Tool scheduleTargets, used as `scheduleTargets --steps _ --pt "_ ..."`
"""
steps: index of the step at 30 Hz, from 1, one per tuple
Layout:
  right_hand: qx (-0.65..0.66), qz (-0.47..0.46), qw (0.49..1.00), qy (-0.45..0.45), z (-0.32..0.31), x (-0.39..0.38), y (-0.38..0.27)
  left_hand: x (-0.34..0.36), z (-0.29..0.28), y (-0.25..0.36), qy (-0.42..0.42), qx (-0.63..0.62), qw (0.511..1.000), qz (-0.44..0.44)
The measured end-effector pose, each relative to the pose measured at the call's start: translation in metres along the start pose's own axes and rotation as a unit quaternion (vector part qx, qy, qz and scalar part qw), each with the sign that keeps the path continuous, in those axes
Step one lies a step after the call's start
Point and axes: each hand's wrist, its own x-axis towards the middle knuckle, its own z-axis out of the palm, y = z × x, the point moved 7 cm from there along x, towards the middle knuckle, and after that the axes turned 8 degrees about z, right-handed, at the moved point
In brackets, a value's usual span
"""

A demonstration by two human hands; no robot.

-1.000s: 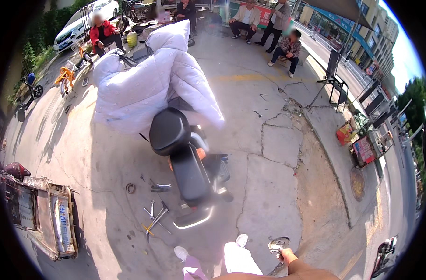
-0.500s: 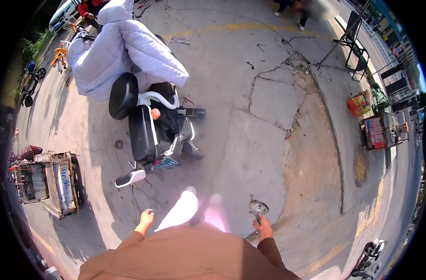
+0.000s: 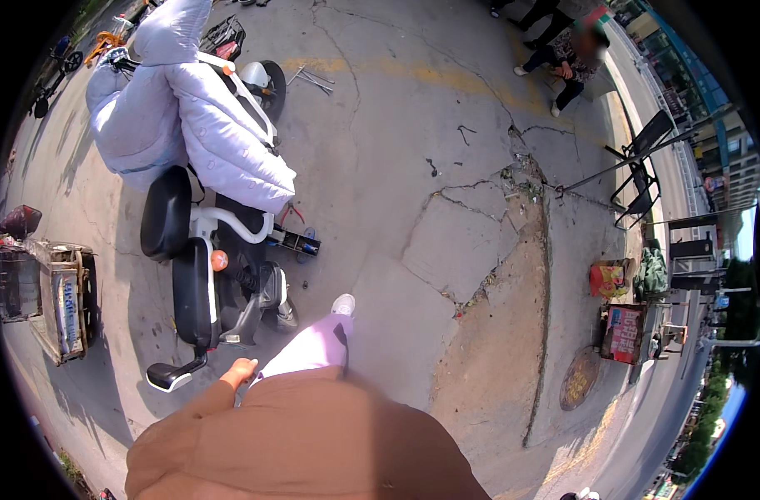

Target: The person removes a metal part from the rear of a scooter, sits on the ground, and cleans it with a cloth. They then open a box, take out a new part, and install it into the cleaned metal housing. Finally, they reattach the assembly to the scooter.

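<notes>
Scooter point(image 3: 195, 287) looks black and white; whether the left fingers point(image 3: 246, 365) spread, I cannot tell.

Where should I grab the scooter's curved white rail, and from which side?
Probably its outer bend: come at the white rail from the picture's right, since the bare tube bows out that way, away from the long black seat.

"What's the person wearing?"
"A plain brown top point(image 3: 305, 442) and pale lilac trousers point(image 3: 309, 346)."
"What about shoes?"
"One white shoe point(image 3: 343, 305) shows, with a rounded toe."
</notes>
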Motion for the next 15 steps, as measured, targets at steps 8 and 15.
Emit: scheduleTargets --steps 8,15 --pt "0.133 0.031 0.991 0.018 -0.239 0.100 -0.173 0.091 -0.131 0.485 0.162 -0.029 0.919 0.359" --pt "-0.030 -0.109 0.993 0.028 -0.415 0.237 -0.283 0.071 -0.246 0.737 0.149 -0.269 0.876 0.373"
